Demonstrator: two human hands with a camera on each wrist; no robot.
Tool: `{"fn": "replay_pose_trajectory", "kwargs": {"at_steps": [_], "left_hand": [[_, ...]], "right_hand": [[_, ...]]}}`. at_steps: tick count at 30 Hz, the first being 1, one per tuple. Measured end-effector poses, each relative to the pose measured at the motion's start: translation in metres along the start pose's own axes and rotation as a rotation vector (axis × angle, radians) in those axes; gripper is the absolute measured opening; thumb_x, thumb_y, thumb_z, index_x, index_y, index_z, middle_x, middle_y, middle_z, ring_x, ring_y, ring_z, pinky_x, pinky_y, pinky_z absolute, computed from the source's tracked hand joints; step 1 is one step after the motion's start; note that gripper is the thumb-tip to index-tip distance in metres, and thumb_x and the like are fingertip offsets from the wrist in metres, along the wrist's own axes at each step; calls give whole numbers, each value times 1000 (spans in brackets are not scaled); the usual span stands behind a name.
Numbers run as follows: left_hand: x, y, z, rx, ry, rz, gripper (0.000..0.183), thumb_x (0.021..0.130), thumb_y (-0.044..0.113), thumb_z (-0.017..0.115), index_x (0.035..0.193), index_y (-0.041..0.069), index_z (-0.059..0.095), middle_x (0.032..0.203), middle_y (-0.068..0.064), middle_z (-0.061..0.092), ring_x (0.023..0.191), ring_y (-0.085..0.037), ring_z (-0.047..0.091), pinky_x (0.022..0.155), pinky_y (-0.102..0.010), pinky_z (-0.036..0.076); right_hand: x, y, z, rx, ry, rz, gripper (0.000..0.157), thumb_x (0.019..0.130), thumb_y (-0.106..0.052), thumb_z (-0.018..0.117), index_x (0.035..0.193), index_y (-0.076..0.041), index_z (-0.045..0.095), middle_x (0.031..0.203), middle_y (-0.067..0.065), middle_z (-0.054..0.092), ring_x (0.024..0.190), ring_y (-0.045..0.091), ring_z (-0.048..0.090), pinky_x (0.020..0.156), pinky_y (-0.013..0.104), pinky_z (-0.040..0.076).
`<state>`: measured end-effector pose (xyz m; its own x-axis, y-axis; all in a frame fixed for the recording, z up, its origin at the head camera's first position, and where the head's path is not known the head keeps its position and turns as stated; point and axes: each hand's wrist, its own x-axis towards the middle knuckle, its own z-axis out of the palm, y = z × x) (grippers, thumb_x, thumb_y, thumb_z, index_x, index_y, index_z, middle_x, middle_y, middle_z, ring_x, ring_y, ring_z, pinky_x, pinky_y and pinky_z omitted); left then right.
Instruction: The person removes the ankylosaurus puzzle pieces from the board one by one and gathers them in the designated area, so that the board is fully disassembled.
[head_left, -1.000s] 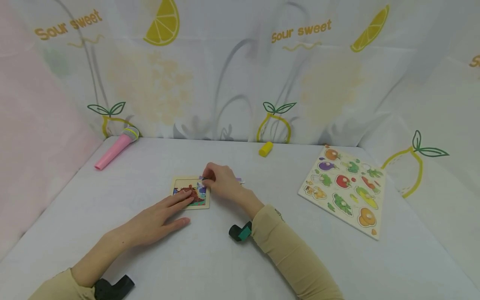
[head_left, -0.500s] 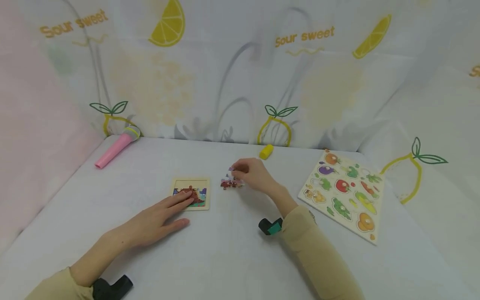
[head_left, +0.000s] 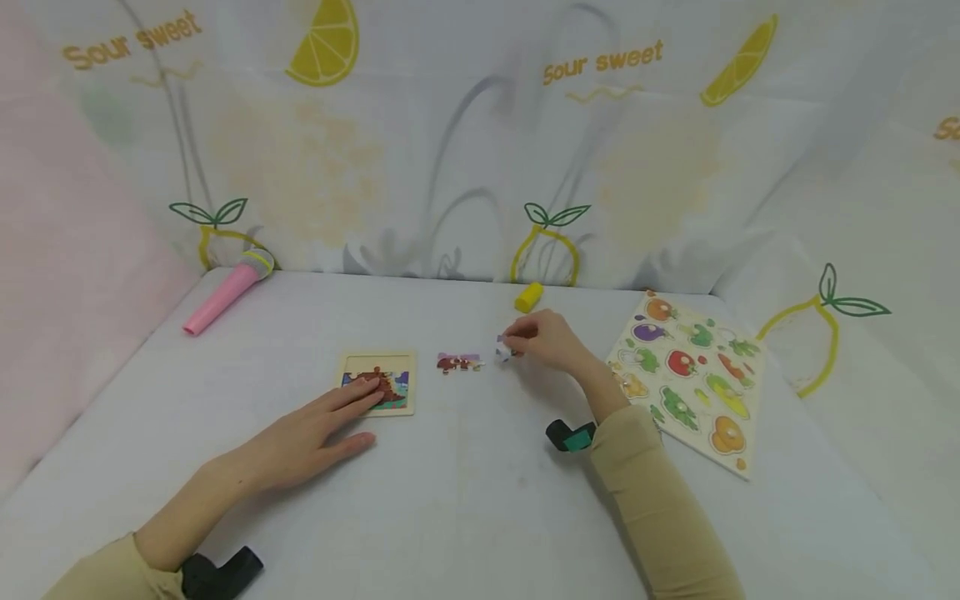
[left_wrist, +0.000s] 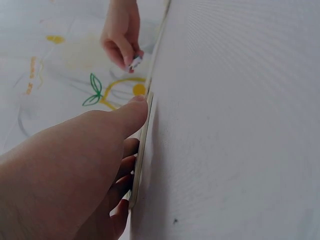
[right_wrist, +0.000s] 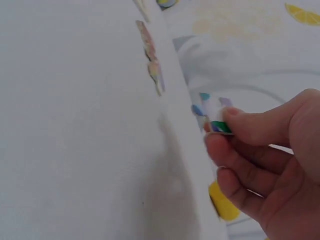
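Note:
My left hand (head_left: 300,446) lies with extended fingers across a small wooden jigsaw puzzle (head_left: 412,387), whose lower part shows a brown picture; the upper strip of its tray is bare wood. Thumb and forefinger of my right hand (head_left: 553,343) pinch a jigsaw piece (right_wrist: 218,114), white with green, purple and blue patches. In the right wrist view the piece is raised off the tabletop. Between the tray and that hand, a few joined-looking loose pieces (head_left: 459,362), brown and purple, lie on the cloth. My left fingers hide part of the picture.
A larger vegetable puzzle board (head_left: 678,375) lies at the right, close beyond my right wrist. Toward the back edge stand a yellow block (head_left: 528,297) and, at far left, a pink toy microphone (head_left: 228,293). A printed curtain (head_left: 420,167) hangs behind.
My right hand has moved rightward from the tray's upper right corner, past the loose pieces, carrying the jigsaw piece. The left hand stays on the tray.

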<state>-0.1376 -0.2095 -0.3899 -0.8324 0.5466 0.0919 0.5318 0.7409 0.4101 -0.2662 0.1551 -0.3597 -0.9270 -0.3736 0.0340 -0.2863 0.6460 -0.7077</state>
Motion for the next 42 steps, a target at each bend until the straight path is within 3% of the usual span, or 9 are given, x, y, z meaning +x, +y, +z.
{"fn": "replay_pose_trajectory", "kwargs": {"at_steps": [7, 13, 23, 32, 42], "left_hand": [[0, 0, 1, -3, 3, 3, 63, 100, 49, 55, 153, 17, 43, 162, -6, 33, 147, -36, 33, 111, -59, 36], [2, -2, 2, -5, -7, -9, 64, 101, 51, 53, 154, 18, 41, 163, -5, 31, 148, -35, 32, 112, -58, 35], [3, -3, 3, -6, -18, -15, 64, 101, 52, 52, 154, 19, 41, 163, -3, 31, 148, -34, 31, 113, -58, 34], [3, -1, 2, -7, -19, -22, 64, 100, 52, 53, 155, 20, 40, 163, -4, 30, 148, -34, 32, 113, -58, 35], [3, -1, 2, -7, -24, -27, 65, 100, 53, 52, 155, 20, 40, 164, -3, 29, 148, -34, 31, 113, -58, 34]], "right_hand": [[-4, 8, -12, -46, -102, 14, 20, 92, -10, 69, 110, -2, 74, 81, 5, 72, 73, 16, 63, 69, 26, 49], [-3, 12, -11, -106, -190, -7, 19, 91, -11, 69, 108, -3, 74, 86, 4, 71, 78, 15, 58, 72, 26, 48], [-2, 12, -5, -137, -169, 20, 17, 92, -12, 70, 106, -5, 74, 99, 6, 72, 89, 18, 59, 81, 31, 51], [-2, 8, -1, -161, -149, 33, 18, 88, -16, 75, 102, -4, 72, 89, 6, 68, 81, 17, 57, 71, 26, 47], [-3, 5, 1, -192, -122, 28, 14, 87, -14, 76, 98, -6, 72, 88, 5, 67, 80, 17, 57, 72, 26, 46]]}}
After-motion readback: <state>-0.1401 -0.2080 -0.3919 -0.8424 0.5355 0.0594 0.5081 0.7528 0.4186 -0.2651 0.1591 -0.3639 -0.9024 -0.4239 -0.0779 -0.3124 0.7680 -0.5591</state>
